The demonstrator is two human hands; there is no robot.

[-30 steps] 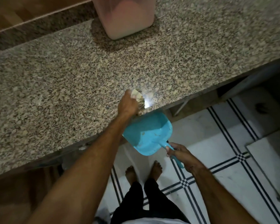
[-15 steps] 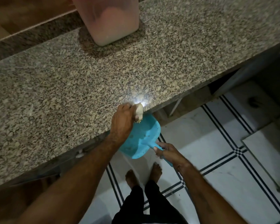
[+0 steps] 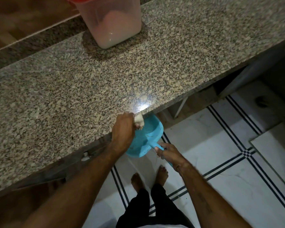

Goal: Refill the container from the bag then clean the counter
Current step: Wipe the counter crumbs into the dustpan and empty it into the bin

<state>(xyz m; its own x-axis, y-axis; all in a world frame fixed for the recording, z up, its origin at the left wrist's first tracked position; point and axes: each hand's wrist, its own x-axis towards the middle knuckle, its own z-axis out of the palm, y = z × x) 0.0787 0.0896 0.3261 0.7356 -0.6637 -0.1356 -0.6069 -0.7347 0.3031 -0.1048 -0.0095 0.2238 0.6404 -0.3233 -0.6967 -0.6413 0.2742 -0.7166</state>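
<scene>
At the bench point(image 3: 72, 89) edge the left hand point(image 3: 123, 129) curls round a small pale brush point(image 3: 139, 120), just above the blue dustpan point(image 3: 148, 137) whose handle the right hand point(image 3: 169, 153) grips, while the container point(image 3: 112, 22) stands well beyond both hands.

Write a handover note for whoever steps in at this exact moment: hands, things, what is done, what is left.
Left hand grips a small pale brush (possibly a cloth) at the counter edge, over the dustpan.
Right hand grips the handle of the blue dustpan, held just below that edge.
Container stands at the back of the counter, red lid on, pinkish powder inside. The bag is not in view.
Done: refill, apparently.
Left: finish sweeping into the dustpan, then empty it.
</scene>
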